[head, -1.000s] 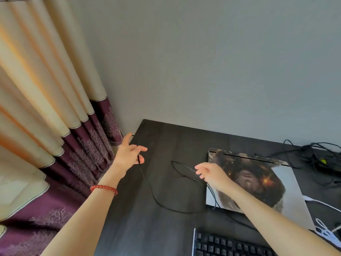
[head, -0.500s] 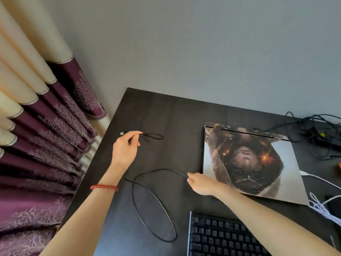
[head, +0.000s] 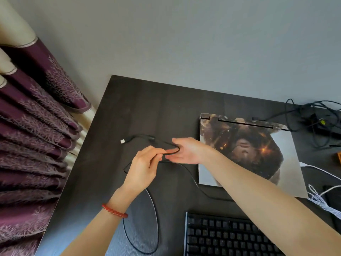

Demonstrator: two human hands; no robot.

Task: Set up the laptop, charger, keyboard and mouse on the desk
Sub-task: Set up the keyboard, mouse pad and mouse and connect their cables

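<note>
A thin black USB cable (head: 156, 222) lies in loops on the dark desk (head: 147, 108), its silver plug (head: 122, 141) resting free to the left. My left hand (head: 144, 167) pinches the cable in the middle of the desk. My right hand (head: 186, 150) meets it there, with a loop of the cable around its fingers. The closed laptop (head: 273, 163), its lid covered by a picture skin, lies just right of my hands. The black keyboard (head: 221, 237) sits at the front edge. The charger brick (head: 321, 124) lies at the back right among tangled wires.
Purple and cream curtains (head: 36, 126) hang past the desk's left edge. A grey wall (head: 184, 43) runs behind the desk. A white cord (head: 321, 198) lies at the right, next to a dark object. A small orange thing (head: 339, 157) shows at the right edge.
My two hands have come together at the middle of the desk. The left hand has let go of the plug end, which now lies on the desk. The cable is now looped around my right fingers.
</note>
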